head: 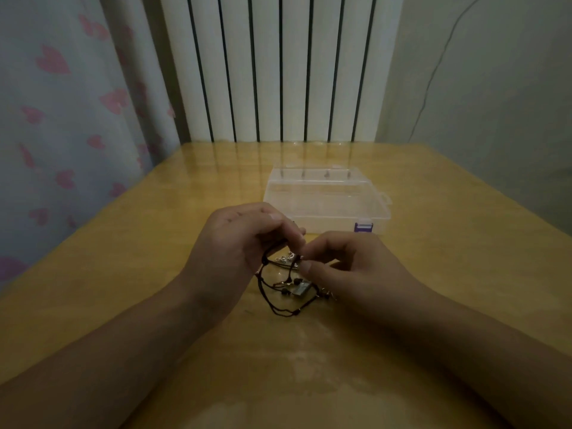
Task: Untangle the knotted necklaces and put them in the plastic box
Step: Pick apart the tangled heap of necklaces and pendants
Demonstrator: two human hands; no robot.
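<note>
Necklaces form a dark tangle of thin cords, small beads and a pale chain, seen from the head camera near the middle of a yellowish wooden worktop. The upper part of the tangle is lifted just off the surface between two hands, while lower loops and a small rectangular pendant rest on the wood.

The left hand comes in from the lower left, its fingers curled and pinching cord at the top of the tangle. The right hand comes in from the lower right, its thumb and forefinger pinched together on the cord or chain just beside the left fingertips; its other fingers are loosely bent. The two hands nearly touch at the knot. Exactly which strand each hand holds is too small to tell.

Just behind the hands sits a clear plastic box, with a purple latch on its near right corner. Whether its lid is closed cannot be told for sure.

Beyond the worktop stands a white ribbed radiator. A pale curtain with pink heart shapes hangs at the left, and a plain wall with a thin cable is at the right.
</note>
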